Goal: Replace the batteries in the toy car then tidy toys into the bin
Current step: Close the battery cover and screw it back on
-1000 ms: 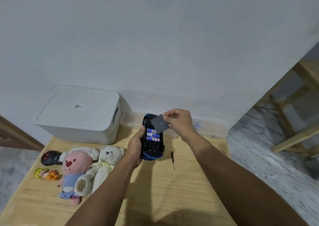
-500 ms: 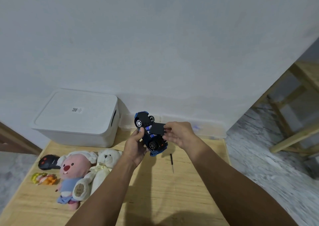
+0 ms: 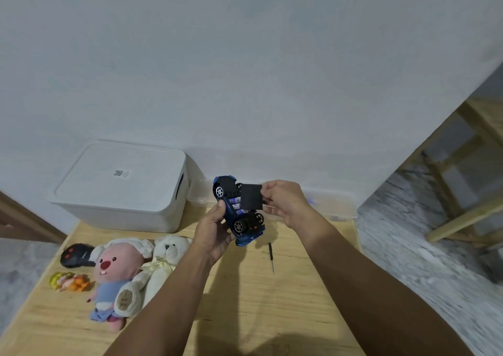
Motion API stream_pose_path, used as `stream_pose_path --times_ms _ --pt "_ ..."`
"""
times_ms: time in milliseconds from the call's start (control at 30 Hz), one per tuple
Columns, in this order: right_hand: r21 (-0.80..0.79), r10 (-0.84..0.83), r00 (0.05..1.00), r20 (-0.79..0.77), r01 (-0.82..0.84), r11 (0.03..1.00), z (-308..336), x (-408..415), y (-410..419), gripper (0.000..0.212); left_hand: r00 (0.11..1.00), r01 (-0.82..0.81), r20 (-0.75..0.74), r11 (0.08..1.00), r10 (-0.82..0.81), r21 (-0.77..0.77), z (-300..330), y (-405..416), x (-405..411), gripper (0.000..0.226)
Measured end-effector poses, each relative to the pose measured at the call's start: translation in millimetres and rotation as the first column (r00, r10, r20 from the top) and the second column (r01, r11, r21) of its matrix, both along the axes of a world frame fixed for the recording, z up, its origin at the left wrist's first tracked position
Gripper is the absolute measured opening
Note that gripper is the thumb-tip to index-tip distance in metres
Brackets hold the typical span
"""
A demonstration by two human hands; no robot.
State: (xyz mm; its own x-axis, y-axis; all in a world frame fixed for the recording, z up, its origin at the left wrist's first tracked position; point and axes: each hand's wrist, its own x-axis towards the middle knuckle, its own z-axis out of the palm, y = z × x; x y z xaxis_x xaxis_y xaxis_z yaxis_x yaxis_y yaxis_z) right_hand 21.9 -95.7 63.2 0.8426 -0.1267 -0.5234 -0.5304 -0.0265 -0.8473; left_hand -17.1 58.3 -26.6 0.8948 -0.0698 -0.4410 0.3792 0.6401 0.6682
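Partly hidden behind the flat black battery cover (image 3: 251, 197), 3 batteries (image 3: 235, 206) show only their left ends in the open compartment. The left hand (image 3: 215, 231) grips the glossy blue toy car (image 3: 237, 211), underside toward the camera, above the wooden table (image 3: 245, 306). The right hand (image 3: 285, 203) pinches the square cover by its right edge, just over the compartment. A thin screwdriver (image 3: 271, 257) lies on bare wood near the car. The lidded white bin (image 3: 122, 187) stands at the rear-left edge; 2 plush toys (image 3: 128, 276) lie in front of it.
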Motion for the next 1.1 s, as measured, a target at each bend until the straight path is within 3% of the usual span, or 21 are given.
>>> stream_pose_path --times_ms 167,267,400,600,967,1100 --pt "-0.34 0.341 0.911 0.233 -0.252 0.906 8 9 -3 0.019 0.997 0.019 -0.068 0.998 -0.023 -0.056 -1 -1 2 0.05" --pt "-0.476 0.512 0.819 0.259 -0.353 0.806 12 14 -2 0.016 0.992 0.036 -0.115 0.996 -0.046 -0.082 -3 0 2 0.06" --pt "-0.555 0.644 0.731 0.226 -0.447 0.702 15 17 3 0.017 0.988 0.049 -0.141 0.992 -0.066 -0.118 -5 1 2 0.057" --pt "-0.604 0.713 0.674 0.193 -0.492 0.627 13 16 10 0.016 0.989 0.068 -0.124 0.99 -0.084 -0.124 -6 2 4 0.055" --pt "-0.606 0.724 0.664 0.185 -0.503 0.616 12 17 11 0.016 0.987 0.121 -0.087 0.981 -0.135 -0.154 -3 1 6 0.054" --pt "-0.587 0.684 0.694 0.225 -0.464 0.663 11 17 11 0.017 0.984 0.135 -0.09 0.978 -0.151 -0.161 -2 1 7 0.056"
